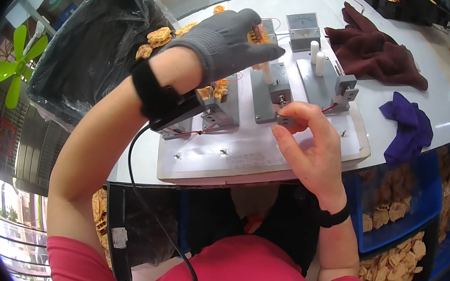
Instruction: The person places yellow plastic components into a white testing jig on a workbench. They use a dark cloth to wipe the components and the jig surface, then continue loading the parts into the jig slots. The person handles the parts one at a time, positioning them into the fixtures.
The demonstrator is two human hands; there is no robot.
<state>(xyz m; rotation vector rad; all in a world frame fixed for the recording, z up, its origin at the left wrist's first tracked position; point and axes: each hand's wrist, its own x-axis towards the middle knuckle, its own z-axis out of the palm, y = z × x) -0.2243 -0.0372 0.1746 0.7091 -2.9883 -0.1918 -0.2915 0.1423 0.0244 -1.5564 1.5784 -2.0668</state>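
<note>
In a grey knit glove, my left hand (229, 41) reaches over the test fixture, its thumb and fingers closed around a small yellow-orange part (258, 34) with coppery bits. The held part is just above a white post (267, 73) on the middle grey plate (263, 103). My bare right hand (313, 151) is at the near end of that plate, thumb and index finger pinching a small grey block (285, 121) with a metal plunger behind it. Another yellow part (217, 90) sits on the plate to the left, partly hidden by my left wrist.
A bin lined with black plastic (86, 61) stands left, with loose yellow parts (159, 37) beside it. Behind the fixture is a needle meter (302, 26). Brown cloth (374, 49) and purple cloth (408, 129) lie right. A blue crate (425, 201) of parts stands below. A black cable (136, 180) hangs from my left wrist.
</note>
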